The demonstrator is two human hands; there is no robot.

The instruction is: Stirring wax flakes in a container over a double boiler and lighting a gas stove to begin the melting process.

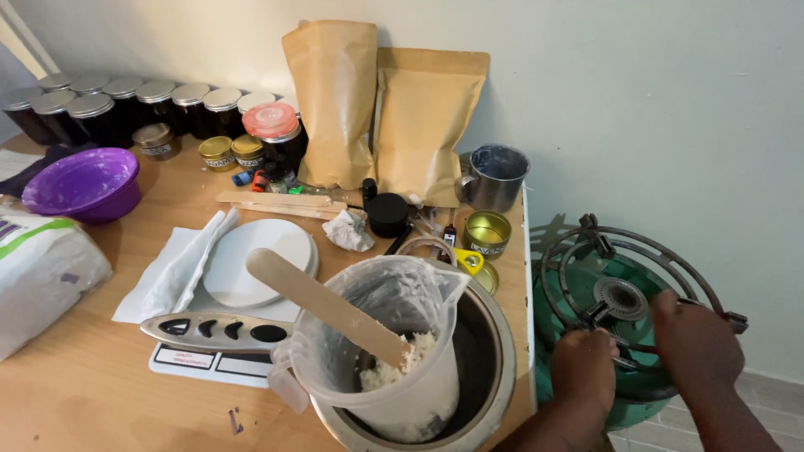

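My left hand (584, 368) and my right hand (695, 343) both rest on the near rim of a green gas stove (624, 301) with a black metal pot ring, low to the right of the table. Fingers of both hands curl around the ring's wire. On the table's near right corner a clear plastic jug (394, 335) stands inside a steel pot (490, 360). The jug holds white wax flakes, and a wide wooden stick (327, 305) leans in it.
A kitchen scale (243, 301) with a white round plate lies left of the jug. A purple bowl (84, 184), a white sack (38, 276), two brown paper pouches (381, 109), dark lidded jars (126, 105), a metal mug (496, 176) and small gold tins (487, 232) crowd the table.
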